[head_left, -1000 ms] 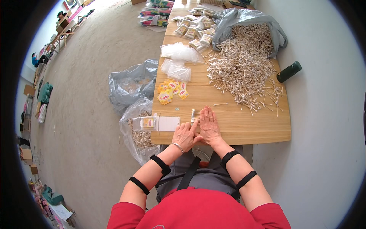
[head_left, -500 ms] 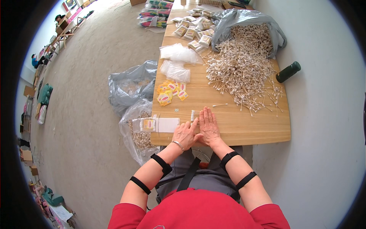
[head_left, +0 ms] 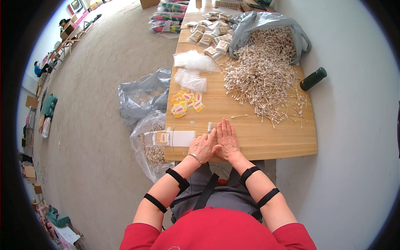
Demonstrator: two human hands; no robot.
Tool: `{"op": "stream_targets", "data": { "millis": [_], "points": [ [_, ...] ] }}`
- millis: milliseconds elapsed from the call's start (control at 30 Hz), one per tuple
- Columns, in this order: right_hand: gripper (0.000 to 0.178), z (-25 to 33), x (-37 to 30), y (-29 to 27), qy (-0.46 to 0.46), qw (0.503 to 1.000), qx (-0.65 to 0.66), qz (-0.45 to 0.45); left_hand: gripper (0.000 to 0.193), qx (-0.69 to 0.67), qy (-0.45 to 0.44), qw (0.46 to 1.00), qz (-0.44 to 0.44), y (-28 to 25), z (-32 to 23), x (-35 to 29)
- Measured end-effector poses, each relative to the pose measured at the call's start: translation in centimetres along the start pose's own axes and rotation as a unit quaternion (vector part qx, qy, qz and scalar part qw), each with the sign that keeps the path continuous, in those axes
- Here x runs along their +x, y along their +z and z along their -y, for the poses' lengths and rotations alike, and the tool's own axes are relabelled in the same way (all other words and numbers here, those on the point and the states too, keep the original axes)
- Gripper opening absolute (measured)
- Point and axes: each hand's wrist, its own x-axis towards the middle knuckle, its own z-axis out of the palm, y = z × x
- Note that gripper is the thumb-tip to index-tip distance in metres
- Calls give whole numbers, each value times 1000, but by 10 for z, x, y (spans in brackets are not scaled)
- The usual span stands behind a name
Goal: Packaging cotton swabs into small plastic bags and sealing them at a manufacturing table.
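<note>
A row of cotton swabs (head_left: 212,126) lies side by side on the wooden table, partly hidden under my hands. My right hand (head_left: 227,141) is flat with fingers stretched out, its edge against the right side of the row. My left hand (head_left: 202,146) has its index finger extended onto the near part of the row; the thumb reaches toward my right hand. To the left lies a clear plastic bag (head_left: 161,138) holding swabs and a yellow card, beside a white flap (head_left: 183,138). One loose swab (head_left: 239,116) rests beyond my right fingertips.
A large swab pile (head_left: 262,79) spills from a grey bag (head_left: 241,35). Yellow cards (head_left: 179,109), clear empty bags (head_left: 191,80) and filled packs (head_left: 206,39) line the table's left side. A dark green bottle (head_left: 313,79) is at the right wall. Plastic sacks (head_left: 143,93) stand left of the table.
The whole view has shifted very slightly. Both hands keep nearly the same pose at the row of cotton swabs.
</note>
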Motion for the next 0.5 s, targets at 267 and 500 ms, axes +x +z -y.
{"op": "stream_targets", "data": {
  "millis": [267,500],
  "points": [
    [93,1,-1,-6,-4,998,63,7,69,18,20,1000,-16,2,2,-5],
    [92,0,1,4,6,999,49,1,71,-18,-36,999,30,-2,0,9]
  ]
}}
